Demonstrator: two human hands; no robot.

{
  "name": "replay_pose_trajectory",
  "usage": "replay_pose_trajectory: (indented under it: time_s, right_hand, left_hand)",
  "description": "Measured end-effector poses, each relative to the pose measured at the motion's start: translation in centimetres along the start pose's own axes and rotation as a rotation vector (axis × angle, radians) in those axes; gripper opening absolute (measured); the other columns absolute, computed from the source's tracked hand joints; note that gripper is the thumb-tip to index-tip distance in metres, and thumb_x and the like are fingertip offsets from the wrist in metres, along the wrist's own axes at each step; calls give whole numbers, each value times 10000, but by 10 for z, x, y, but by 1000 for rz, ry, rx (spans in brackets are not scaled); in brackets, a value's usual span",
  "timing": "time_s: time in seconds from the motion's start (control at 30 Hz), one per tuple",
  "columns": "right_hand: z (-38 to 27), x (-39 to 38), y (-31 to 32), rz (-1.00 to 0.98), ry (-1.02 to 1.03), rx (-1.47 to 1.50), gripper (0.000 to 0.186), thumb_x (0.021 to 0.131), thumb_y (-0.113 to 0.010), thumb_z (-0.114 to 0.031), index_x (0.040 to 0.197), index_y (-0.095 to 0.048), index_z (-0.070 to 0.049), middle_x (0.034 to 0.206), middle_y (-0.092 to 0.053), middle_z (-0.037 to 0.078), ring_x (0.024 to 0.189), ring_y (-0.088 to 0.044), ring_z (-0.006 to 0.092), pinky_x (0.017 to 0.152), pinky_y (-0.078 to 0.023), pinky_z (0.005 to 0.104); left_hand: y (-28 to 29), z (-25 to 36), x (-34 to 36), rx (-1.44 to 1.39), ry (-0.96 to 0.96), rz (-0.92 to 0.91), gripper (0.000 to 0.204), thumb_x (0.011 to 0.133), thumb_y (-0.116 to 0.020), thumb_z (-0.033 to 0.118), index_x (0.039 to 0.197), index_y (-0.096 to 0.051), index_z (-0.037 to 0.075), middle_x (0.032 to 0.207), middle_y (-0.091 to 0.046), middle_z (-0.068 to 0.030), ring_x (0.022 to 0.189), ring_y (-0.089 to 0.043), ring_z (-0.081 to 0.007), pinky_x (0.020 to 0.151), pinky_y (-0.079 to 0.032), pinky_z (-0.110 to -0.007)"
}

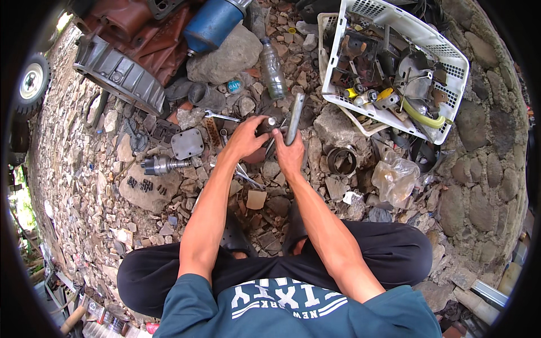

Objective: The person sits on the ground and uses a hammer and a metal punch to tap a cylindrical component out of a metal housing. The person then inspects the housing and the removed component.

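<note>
Both hands meet in front of me above the stony ground. My left hand (248, 137) is closed around a dark part, mostly hidden by the fingers, beside a shiny round metal end (271, 121). My right hand (290, 153) grips the lower end of a thick grey metal rod (295, 115), which tilts up and away. Thumbs and fingertips of the two hands are close together. A combination wrench (222, 116) lies just beyond my left hand. More wrenches (248, 176) lie on the stones beneath my forearms.
Ahead to the right, a white plastic crate (420, 39) holds metal parts. A plastic bottle (273, 70) lies ahead; a reddish engine block (135, 42) and blue cylinder (214, 25) stand left. A metal plate (187, 143), ring (341, 161) and clear bag (396, 179) lie around.
</note>
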State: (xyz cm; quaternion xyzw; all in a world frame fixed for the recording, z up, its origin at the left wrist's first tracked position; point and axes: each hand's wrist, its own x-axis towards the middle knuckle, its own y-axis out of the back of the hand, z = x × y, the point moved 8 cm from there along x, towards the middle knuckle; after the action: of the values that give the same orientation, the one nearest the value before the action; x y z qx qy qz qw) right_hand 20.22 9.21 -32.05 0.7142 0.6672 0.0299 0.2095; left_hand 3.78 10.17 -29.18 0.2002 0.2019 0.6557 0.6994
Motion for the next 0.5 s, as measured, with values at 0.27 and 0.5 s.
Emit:
replay_pose_trajectory:
  time_s: [0.27,0.5]
  right_hand:
    - [-13,7,7,40,37,186,418,816,-787,-368,957,-613,-16,816,-682,82,700,-636,175,649,-502,338]
    - [-12,6,36,275,86,86,423,809,-772,-348,968,-594,0,772,-639,89,686,-595,199,666,-482,358]
  left_hand:
    - [-11,-7,13,-115,6,-150,492,803,-751,117,1270,-619,33,1186,-663,-166,1115,-631,-310,948,-487,-405]
    - [14,-39,16,-331,244,16,397,883,-668,89,1271,-608,29,1209,-668,-143,1149,-630,-236,951,-500,-359]
